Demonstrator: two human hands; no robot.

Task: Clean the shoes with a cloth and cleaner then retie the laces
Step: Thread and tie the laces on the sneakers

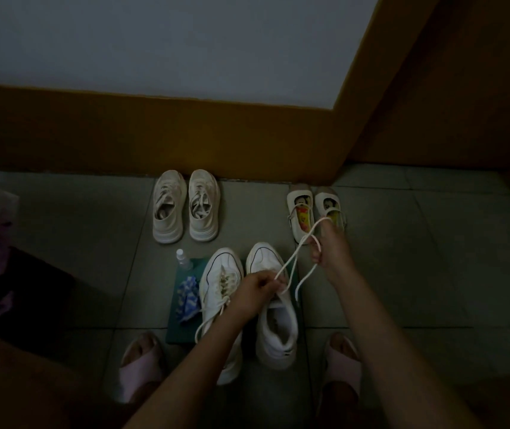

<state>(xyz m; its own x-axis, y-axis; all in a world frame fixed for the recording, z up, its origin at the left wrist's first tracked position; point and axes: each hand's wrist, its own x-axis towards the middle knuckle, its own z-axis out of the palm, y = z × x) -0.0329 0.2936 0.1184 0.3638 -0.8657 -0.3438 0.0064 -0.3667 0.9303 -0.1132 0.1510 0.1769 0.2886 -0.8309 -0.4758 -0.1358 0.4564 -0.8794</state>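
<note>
**Lacing a white sneaker**

The white sneaker point(275, 332) lies on the green mat point(182, 329), toe toward the wall. Left hand point(255, 289) pinches the lace point(293, 258) at the tongue; right hand point(329, 246) grips it, raised. Cloth point(189, 297) and spray bottle point(183, 260) sit left

Take the mat point(182, 331) as your anchor. The cloth point(188, 300) lies on its left strip, and the spray bottle point(183, 260) stands at its far left corner. The left sneaker point(216, 292) sits along the mat's middle, heel past the near edge. The right sneaker point(276, 332) sits on the mat's right part, toe away from you. Your left hand point(255, 289) is over the right sneaker, pinching the lace point(292, 262). Your right hand point(329, 247) holds the lace's loop just off the mat's far right corner. Beyond the mat, by the wall point(185, 134), stands a laced pair point(185, 209), and farther right a strap pair point(315, 212). Your left slipper point(142, 366) and right slipper point(341, 365) flank the mat's near edge.
</note>
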